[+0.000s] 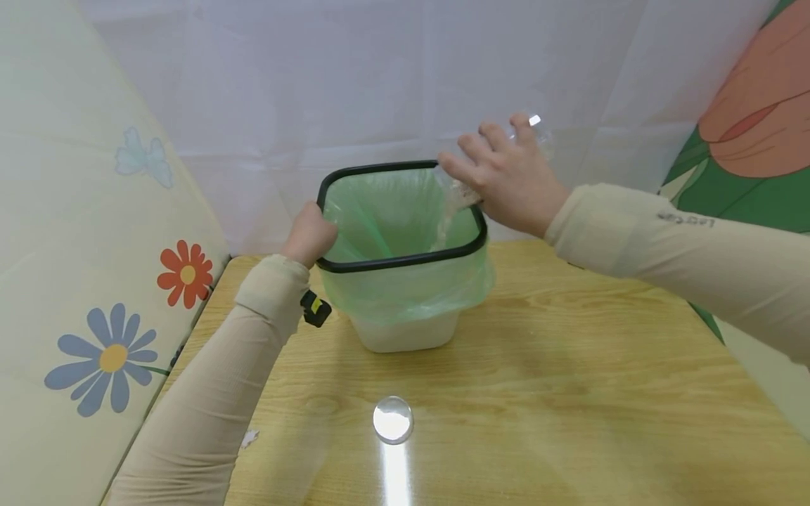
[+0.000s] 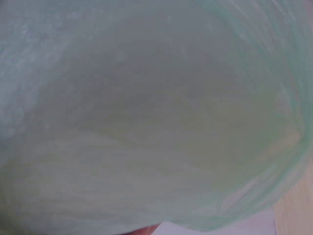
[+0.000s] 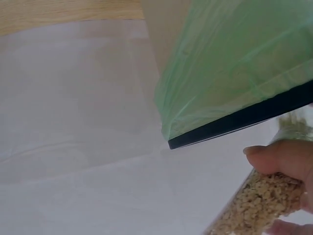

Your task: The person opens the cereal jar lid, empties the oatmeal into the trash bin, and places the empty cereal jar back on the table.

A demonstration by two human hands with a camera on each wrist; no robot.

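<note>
The right hand is gripping a clear bottle of tan grains, tipping its mouth over the bin's black rim just below the fingers. The left hand is clasping the opposite rim, steadying it. Grains are falling into the green liner; the bottle looks far from drained.
</note>
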